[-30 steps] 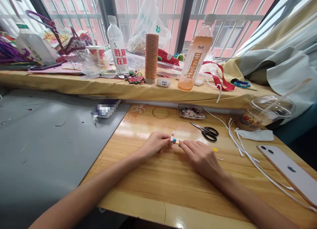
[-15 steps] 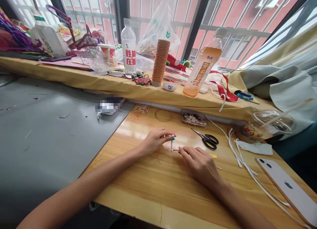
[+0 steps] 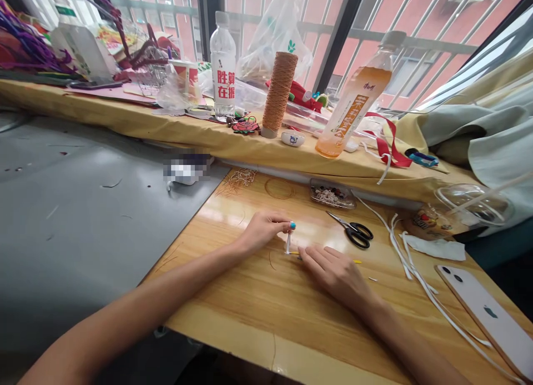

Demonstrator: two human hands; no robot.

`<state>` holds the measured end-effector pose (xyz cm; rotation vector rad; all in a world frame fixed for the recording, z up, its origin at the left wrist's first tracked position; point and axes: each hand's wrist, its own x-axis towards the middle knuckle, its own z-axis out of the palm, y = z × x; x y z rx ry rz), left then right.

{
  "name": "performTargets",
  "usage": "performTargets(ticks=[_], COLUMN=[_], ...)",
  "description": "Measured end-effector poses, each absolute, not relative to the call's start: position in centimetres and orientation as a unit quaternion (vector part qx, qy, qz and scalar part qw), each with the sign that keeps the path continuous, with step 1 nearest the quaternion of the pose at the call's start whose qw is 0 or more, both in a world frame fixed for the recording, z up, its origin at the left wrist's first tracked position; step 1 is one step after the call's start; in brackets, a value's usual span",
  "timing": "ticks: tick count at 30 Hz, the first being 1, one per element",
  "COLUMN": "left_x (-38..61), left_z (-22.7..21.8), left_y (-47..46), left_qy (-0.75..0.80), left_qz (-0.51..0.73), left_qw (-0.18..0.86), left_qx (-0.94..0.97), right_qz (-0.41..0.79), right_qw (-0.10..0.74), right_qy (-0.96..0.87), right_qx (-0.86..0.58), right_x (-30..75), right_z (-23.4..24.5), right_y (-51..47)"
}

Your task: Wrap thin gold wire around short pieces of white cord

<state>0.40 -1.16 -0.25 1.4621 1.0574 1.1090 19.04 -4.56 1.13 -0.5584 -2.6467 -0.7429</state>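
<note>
My left hand (image 3: 263, 230) is closed in a pinch, a small bright-blue piece (image 3: 293, 225) at its fingertips. From there a short white cord (image 3: 288, 243) runs down to the tip of a thin yellow tool (image 3: 357, 261). My right hand (image 3: 335, 271), palm down over the wooden board, is closed around that tool's middle; its end shows past the knuckles. The tool's exact kind is too small to tell. Black-handled scissors (image 3: 353, 230) lie half open beyond my right hand.
Behind the scissors stands a clear box of small beads (image 3: 332, 195). White cords (image 3: 410, 257), a phone (image 3: 485, 313) and a plastic cup (image 3: 441, 218) are on the right. On the ledge are a water bottle (image 3: 224, 68), a brown thread spool (image 3: 280, 96) and a tea bottle (image 3: 353, 107).
The view has shifted slightly. My left fingers have turned, showing more of the blue piece. The yellow tool's end now looks narrower, as if rolled in my right hand.
</note>
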Motion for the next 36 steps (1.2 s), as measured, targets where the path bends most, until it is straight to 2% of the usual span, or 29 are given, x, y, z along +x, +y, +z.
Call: performTargets(ticks=[12,23,31,36], left_x=[0.5,0.4,0.5,0.4], left_z=[-0.1,0.0,0.0,0.1], left_y=[-1.7,-1.8,-1.8,-1.8], left_qy=[0.402,0.398,0.41,0.403], left_qz=[0.495,0.493,0.489,0.49], left_qw=[0.461,0.472,0.455,0.456], left_qx=[0.616,0.613,0.621,0.624], right_qz=[-0.227,-0.244,-0.236,-0.229], right_qw=[0.169,0.21,0.2,0.218], right_qy=[-0.919,-0.929,-0.906,-0.915], right_qx=[-0.275,-0.181,-0.29,-0.252], right_x=[18.5,19.2,18.7,19.1], right_z=[1.1,1.5,0.6,0.3], right_y=[-4.5,-4.2,-4.4,-4.3])
